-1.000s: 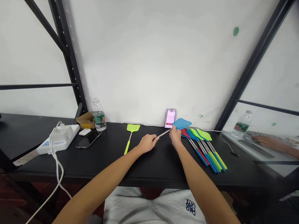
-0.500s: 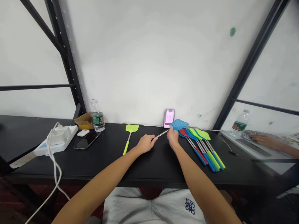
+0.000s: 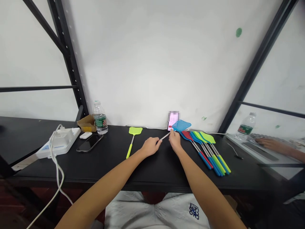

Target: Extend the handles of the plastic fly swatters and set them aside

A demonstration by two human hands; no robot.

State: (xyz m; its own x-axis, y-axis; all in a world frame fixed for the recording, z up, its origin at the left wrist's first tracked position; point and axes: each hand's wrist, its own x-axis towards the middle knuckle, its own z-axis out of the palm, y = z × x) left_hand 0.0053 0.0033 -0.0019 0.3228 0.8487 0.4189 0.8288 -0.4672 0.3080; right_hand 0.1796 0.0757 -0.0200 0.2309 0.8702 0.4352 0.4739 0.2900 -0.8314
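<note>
Between my hands is a blue fly swatter [image 3: 182, 125] with a thin metal rod, held above the black desk. My left hand [image 3: 150, 146] is closed around its handle end, which the fingers hide. Just below the mesh head, my right hand [image 3: 174, 139] grips the rod. A yellow-green fly swatter [image 3: 135, 131] lies by itself to the left of my hands. To the right, several red, blue and green fly swatters [image 3: 207, 149] lie fanned side by side, handles toward me. Behind the blue head, a lit phone [image 3: 171, 124] leans against the wall.
At the left are a white power strip [image 3: 71, 143] with cables, a dark phone [image 3: 89, 143], a white earphone case [image 3: 85, 135], a cardboard box [image 3: 83, 123] and a water bottle [image 3: 101, 121]. Beyond the right post, another person's hand [image 3: 269, 143] rests on a laptop [image 3: 259, 150].
My hands have come slightly closer together along the rod, the right one shifting left. The blue swatter head has moved a little left and now covers more of the lit phone.
</note>
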